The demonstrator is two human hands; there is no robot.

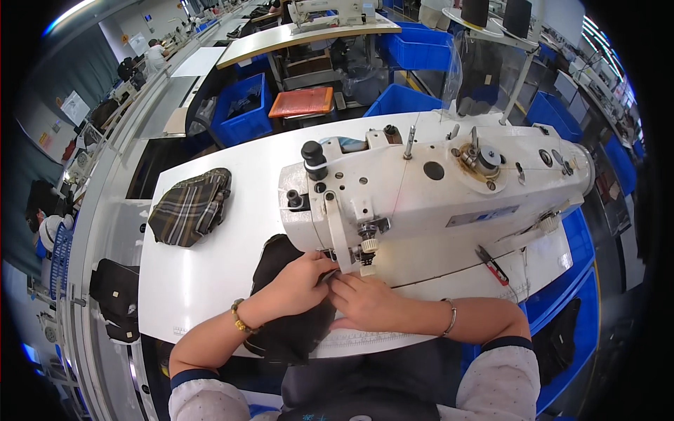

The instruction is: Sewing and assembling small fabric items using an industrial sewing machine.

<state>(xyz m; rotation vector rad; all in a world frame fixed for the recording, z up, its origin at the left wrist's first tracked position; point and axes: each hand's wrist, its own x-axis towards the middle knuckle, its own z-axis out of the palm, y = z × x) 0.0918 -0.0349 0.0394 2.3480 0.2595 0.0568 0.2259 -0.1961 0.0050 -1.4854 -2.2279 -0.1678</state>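
A dark fabric piece (pixel 284 330) lies under the needle end of a white sewing machine (pixel 435 189) and hangs over the table's near edge. My left hand (pixel 298 284) pinches its edge close to the presser foot, fingers closed. Right beside it, my right hand (pixel 365 302) has its fingertips pressed together on the same edge, the back of the hand facing up. The two hands nearly touch, and the fingertips and the needle are partly hidden behind the machine head. To the left, a stack of plaid fabric pieces (pixel 191 207) rests on the white table (pixel 189 281).
Red-handled thread snips (pixel 493 266) lie on the table right of my hands. Blue bins stand beyond the table, one of them (pixel 242 109) next to an orange-topped stool (pixel 302 102). Dark pieces (pixel 118 295) hang at the left rail. Thread cones (pixel 474 12) stand at the back right.
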